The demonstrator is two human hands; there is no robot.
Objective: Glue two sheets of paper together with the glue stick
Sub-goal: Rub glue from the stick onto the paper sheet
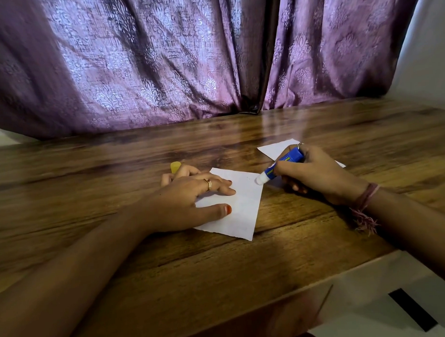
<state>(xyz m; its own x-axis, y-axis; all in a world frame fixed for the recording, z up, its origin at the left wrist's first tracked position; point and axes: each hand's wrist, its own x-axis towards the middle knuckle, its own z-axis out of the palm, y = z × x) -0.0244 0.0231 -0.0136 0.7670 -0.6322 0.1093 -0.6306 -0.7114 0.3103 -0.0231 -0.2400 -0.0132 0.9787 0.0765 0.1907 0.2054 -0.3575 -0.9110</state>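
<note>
Head view showed the glue stick point(282, 166), a blue plastic tube, gripped in the curled right hand point(315, 172), its white tip touching the near sheet point(239, 205) at the far right corner. The left hand point(189, 197) lay spread, fingers flat on that sheet's left part, a yellow cap point(175, 167) tucked behind them. The second sheet point(278, 148) lay beyond the right fingers. Thin, limp paper would likely slide on the glossy wooden table point(169, 266); best pinned flat near the stroke

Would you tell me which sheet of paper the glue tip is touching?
The near sheet, pinned by the left hand; the far sheet lies behind the right hand.
</note>
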